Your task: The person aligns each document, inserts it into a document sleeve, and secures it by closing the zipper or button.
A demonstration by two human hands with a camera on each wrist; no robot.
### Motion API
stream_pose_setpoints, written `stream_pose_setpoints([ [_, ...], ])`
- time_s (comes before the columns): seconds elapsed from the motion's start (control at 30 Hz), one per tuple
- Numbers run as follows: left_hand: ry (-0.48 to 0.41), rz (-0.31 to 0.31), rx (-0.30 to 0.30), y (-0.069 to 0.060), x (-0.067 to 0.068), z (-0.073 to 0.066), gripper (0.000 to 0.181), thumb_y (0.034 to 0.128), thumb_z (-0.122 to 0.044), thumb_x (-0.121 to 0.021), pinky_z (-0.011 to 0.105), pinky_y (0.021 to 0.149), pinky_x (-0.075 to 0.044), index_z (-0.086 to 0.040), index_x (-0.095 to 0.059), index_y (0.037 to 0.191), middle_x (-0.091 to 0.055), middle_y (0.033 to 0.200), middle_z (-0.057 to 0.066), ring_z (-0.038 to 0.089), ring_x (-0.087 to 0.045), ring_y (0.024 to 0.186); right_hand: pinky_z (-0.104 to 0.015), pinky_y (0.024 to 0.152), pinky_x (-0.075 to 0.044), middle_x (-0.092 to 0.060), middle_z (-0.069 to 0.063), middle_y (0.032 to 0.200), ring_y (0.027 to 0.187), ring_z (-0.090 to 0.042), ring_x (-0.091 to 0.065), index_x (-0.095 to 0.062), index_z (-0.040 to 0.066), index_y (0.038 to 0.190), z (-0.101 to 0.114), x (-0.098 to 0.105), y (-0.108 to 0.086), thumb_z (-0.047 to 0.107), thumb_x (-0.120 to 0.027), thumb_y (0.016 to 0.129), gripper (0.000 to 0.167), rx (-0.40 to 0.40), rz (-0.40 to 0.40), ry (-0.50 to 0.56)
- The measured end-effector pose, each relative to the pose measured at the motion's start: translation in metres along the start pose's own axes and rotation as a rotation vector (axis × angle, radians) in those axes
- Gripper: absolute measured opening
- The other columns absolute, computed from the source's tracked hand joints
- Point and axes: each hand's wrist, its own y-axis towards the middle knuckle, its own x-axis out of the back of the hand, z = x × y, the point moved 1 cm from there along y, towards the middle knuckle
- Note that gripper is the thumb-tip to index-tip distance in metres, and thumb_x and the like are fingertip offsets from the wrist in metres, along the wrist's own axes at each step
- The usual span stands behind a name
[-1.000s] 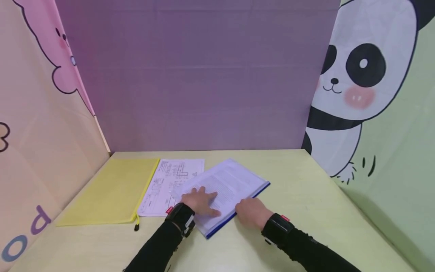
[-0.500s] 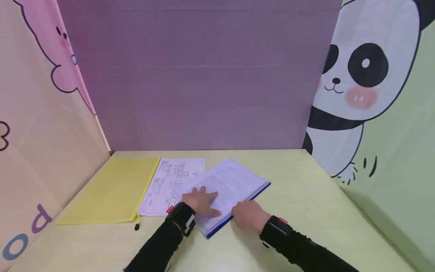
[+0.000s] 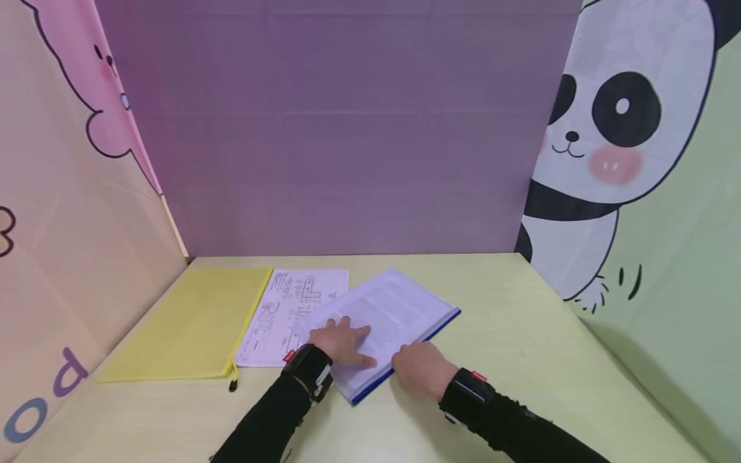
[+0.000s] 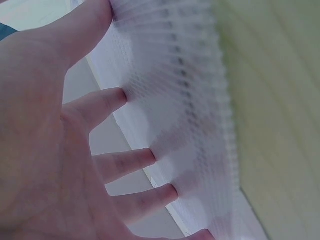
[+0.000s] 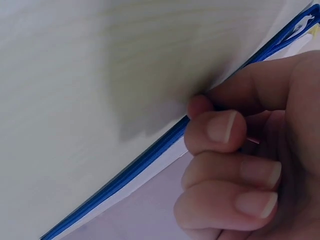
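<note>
Two hands are seen in the head view, both at a clear zip pouch [image 3: 399, 308] laid flat on the middle of the table [image 3: 521, 347]. The left hand [image 3: 341, 342] is spread on its top, apparently so that it is kept from sliding; by the right hand [image 3: 422, 370], its blue zip edge [image 3: 371, 388] is pinched. The long axis seems to follow that edge, from near left to far right, and the blue side is turned towards near right, probably so that it can be reached easily. A drawing sheet [image 3: 283, 315] is partly covered by the left corner; farther left, a yellow folder [image 3: 185, 325] is placed beside the sheet.

In the left wrist view, nothing is gripped: straight, parted fingers [image 4: 125, 165] are rested by their tips on the pouch, a spread by which pressure is presumably shared out.

In the right wrist view, the fingers are curled at the blue edge; whether a slider or only the edge is held cannot be told. Beyond them, the blue strips appear parted.
</note>
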Motion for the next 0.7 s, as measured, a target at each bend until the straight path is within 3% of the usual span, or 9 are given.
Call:
stream_pose_setpoints([
  [0.47,0.008,0.004,0.015,-0.0017,0.0007,-0.0008,0.078,0.0842,-0.070,-0.067,0.070,0.099,-0.041,-0.039,-0.047,0.152,-0.041,0.157,0.012,0.042,-0.039,0.141,-0.041,0.055,-0.051,-0.058,-0.005,0.067,0.057,-0.021,-0.054,-0.064,0.008,0.075,-0.0007,0.0006,-0.0014,0.016,-0.070,0.089,0.017,0.022,-0.029,-0.028],
  [0.7,0.018,-0.008,0.003,-0.0009,-0.0003,-0.0002,0.078,0.0834,-0.071,-0.067,0.069,0.096,-0.043,-0.039,-0.047,0.152,-0.043,0.155,0.012,0.042,-0.041,0.139,-0.039,0.053,-0.050,-0.054,-0.003,0.065,0.055,-0.019,-0.049,-0.064,0.009,0.073,0.0014,0.0005,-0.0006,0.017,-0.069,0.089,0.018,0.017,-0.003,-0.018],
])
